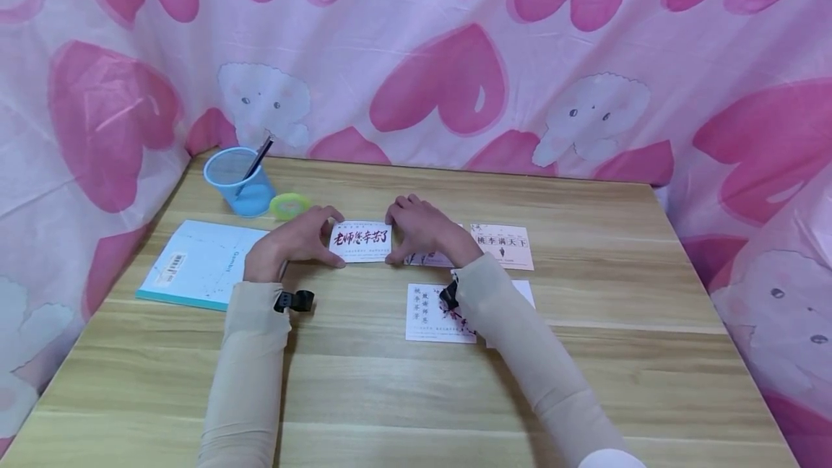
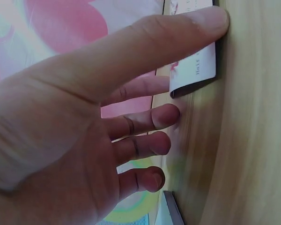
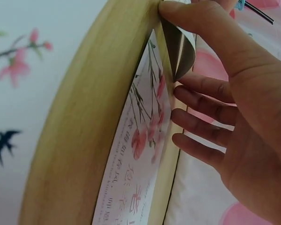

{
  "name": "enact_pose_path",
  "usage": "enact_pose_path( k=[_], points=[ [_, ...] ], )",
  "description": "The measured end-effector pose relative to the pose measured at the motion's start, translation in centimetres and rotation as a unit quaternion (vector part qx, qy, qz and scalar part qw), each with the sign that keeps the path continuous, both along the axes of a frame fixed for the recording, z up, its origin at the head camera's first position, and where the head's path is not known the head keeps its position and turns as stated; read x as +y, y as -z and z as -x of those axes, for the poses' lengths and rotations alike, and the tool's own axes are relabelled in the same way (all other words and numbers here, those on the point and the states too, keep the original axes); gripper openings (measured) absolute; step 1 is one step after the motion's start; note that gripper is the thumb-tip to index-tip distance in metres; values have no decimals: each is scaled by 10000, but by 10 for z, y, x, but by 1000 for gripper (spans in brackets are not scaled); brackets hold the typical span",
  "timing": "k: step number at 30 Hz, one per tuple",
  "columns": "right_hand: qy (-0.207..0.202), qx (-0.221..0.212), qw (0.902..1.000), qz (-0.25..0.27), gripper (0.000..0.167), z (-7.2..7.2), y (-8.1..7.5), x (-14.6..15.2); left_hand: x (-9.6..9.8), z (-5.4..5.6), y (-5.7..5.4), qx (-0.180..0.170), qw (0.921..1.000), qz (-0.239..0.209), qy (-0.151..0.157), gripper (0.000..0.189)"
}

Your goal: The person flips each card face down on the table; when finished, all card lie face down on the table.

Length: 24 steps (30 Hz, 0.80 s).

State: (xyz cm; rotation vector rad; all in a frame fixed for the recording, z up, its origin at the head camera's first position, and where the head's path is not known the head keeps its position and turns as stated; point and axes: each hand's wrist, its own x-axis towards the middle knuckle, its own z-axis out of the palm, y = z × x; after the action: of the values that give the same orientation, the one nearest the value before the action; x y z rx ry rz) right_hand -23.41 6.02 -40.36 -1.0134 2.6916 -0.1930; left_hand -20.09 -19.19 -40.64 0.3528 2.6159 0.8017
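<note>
A white card [image 1: 360,242] with dark red Chinese lettering is between my two hands. My left hand [image 1: 292,238] holds its left end between thumb and index finger, the other fingers spread loosely. At the right end my right hand [image 1: 425,228] pinches it the same way. Both wrist views show the card [image 2: 196,65] bowed, its edge lifted off the wood. Just beside my right hand, and partly covered by it, lies a card with pink flowers [image 3: 145,122]. A pale pink card [image 1: 502,247] lies farther right.
Nearer me are a white card with blossoms [image 1: 429,313] and another card [image 1: 523,293] mostly hidden under the right forearm. On the left are a light blue notebook [image 1: 201,266], a blue mesh pen cup [image 1: 240,183] and a green-yellow round object [image 1: 289,206]. A patterned curtain [image 1: 416,13] borders the table.
</note>
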Motion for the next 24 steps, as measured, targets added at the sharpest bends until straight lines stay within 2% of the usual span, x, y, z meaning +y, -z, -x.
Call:
enact_pose_path(
  k=[6, 13, 19, 21, 24],
  points=[
    [-64, 89, 9999, 94, 79, -2, 1, 2, 3, 0, 1, 221, 9997, 16, 99, 76],
    [-103, -164, 9996, 207, 101, -3, 4, 8, 5, -2, -5, 285, 9994, -118, 139, 82],
    [-55, -56, 9993, 362, 103, -3, 5, 10, 7, -4, -9, 316, 9994, -102, 100, 88],
    [-20, -46, 9991, 415, 103, -3, 4, 10, 10, -4, -9, 466, 9988, -31, 141, 94],
    [5, -14, 9990, 457, 104, -4, 2, 9, 16, -2, -8, 847, 9956, 160, 359, 100]
  ],
)
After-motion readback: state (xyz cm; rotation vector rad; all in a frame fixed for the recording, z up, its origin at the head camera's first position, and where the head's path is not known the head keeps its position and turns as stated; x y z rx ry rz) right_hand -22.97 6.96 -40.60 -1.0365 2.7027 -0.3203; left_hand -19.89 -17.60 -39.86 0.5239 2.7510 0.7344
